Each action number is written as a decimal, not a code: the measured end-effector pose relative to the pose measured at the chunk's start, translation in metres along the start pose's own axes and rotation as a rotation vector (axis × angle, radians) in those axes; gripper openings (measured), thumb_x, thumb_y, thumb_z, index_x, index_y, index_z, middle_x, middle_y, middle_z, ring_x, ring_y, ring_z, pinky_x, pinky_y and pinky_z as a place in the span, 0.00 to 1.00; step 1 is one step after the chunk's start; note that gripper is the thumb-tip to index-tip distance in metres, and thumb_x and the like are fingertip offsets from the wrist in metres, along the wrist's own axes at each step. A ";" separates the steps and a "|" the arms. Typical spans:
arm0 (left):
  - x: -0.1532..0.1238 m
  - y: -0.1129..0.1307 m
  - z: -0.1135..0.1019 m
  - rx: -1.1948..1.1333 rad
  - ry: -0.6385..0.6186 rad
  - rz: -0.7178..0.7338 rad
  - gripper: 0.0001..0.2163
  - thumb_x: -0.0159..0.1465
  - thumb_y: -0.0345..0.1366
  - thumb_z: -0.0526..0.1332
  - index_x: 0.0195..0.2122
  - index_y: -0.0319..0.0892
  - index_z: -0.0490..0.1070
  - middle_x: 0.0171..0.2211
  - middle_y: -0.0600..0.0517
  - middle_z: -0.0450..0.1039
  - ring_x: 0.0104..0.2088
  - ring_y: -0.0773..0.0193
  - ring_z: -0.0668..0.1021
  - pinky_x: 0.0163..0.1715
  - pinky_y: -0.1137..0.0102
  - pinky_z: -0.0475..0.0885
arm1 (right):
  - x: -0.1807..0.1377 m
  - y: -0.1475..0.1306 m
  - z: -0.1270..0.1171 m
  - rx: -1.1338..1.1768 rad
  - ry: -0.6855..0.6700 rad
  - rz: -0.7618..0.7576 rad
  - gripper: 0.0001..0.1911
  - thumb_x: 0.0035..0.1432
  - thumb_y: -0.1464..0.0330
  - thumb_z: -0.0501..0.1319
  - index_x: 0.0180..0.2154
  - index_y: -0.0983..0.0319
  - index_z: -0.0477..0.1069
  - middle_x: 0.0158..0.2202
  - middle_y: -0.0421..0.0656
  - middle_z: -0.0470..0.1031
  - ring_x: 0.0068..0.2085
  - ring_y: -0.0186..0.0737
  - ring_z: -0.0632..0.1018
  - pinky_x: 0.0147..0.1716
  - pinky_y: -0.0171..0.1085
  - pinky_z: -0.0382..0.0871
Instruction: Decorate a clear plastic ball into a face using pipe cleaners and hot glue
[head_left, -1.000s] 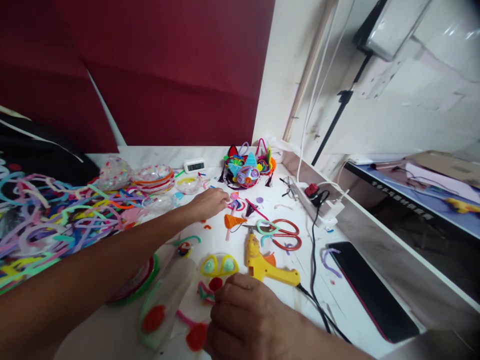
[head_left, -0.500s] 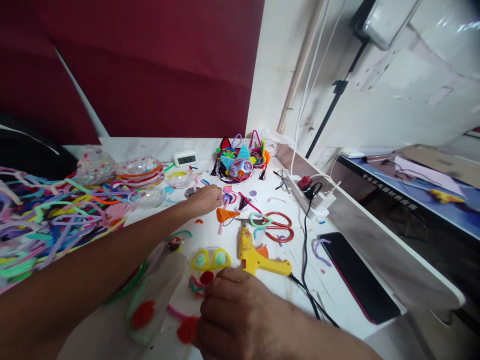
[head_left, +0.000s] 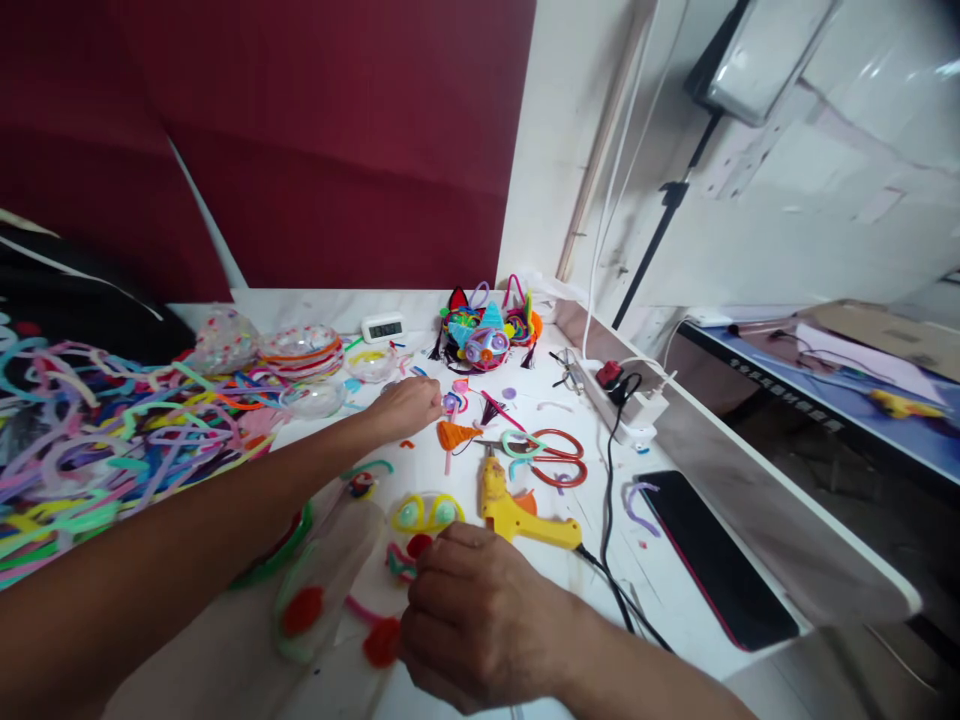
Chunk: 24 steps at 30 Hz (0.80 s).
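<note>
My left hand (head_left: 409,407) reaches across the white table with its fingers curled down. Just right of its fingertips lies a small pink, blue and purple pipe cleaner piece (head_left: 453,402); what the fingers hold, if anything, is hidden. An orange cone-shaped piece (head_left: 457,435) lies nearby. My right hand (head_left: 480,620) is closed low in front, its fingertips turned away from view. Beside it are a red pompom (head_left: 418,545), an orange-red pipe cleaner piece (head_left: 382,642) and a yellow pair of goggle-like rings (head_left: 427,513) with pale green centres. A clear plastic piece (head_left: 330,570) lies left of these.
A yellow glue gun (head_left: 525,520), red-handled scissors (head_left: 559,458), a phone (head_left: 720,560) and a power strip (head_left: 622,405) occupy the right side. Heaped pipe cleaners (head_left: 127,450) cover the left. Finished-looking colourful ornaments (head_left: 487,335) and a small digital clock (head_left: 382,328) stand behind.
The view has shifted slightly, so the table things appear a little further right. My left hand has drawn slightly left of the small pipe cleaner piece. My right hand stays closed in about the same place.
</note>
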<state>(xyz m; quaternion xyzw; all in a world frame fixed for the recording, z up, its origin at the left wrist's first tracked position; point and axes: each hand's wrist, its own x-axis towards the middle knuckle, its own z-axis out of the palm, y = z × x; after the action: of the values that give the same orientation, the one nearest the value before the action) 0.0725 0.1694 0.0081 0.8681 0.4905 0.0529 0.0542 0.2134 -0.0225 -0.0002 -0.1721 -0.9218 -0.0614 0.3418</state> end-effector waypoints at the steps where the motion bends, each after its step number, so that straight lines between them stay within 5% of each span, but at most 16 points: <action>1: -0.001 0.000 -0.001 0.000 0.007 -0.003 0.07 0.59 0.34 0.55 0.32 0.40 0.73 0.34 0.46 0.77 0.34 0.59 0.78 0.34 0.70 0.67 | 0.000 0.000 0.000 0.001 0.002 0.004 0.15 0.60 0.70 0.57 0.21 0.62 0.65 0.21 0.38 0.64 0.27 0.37 0.65 0.28 0.39 0.56; 18: -0.030 0.009 0.009 -0.042 0.019 -0.116 0.08 0.59 0.39 0.59 0.32 0.40 0.73 0.33 0.45 0.79 0.36 0.57 0.79 0.32 0.70 0.67 | -0.002 -0.006 0.000 0.001 -0.029 0.023 0.14 0.61 0.70 0.57 0.23 0.62 0.65 0.21 0.38 0.64 0.27 0.36 0.66 0.28 0.39 0.54; 24: -0.039 -0.013 -0.019 -0.078 0.091 -0.135 0.10 0.61 0.41 0.57 0.29 0.41 0.73 0.28 0.50 0.77 0.31 0.61 0.77 0.30 0.72 0.66 | -0.003 -0.007 0.000 0.015 -0.043 0.026 0.13 0.61 0.71 0.57 0.24 0.62 0.64 0.23 0.39 0.65 0.29 0.36 0.66 0.30 0.39 0.56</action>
<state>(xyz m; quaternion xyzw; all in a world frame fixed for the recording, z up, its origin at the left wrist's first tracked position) 0.0390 0.1432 0.0237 0.8270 0.5474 0.1074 0.0691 0.2132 -0.0296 -0.0021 -0.1827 -0.9271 -0.0464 0.3239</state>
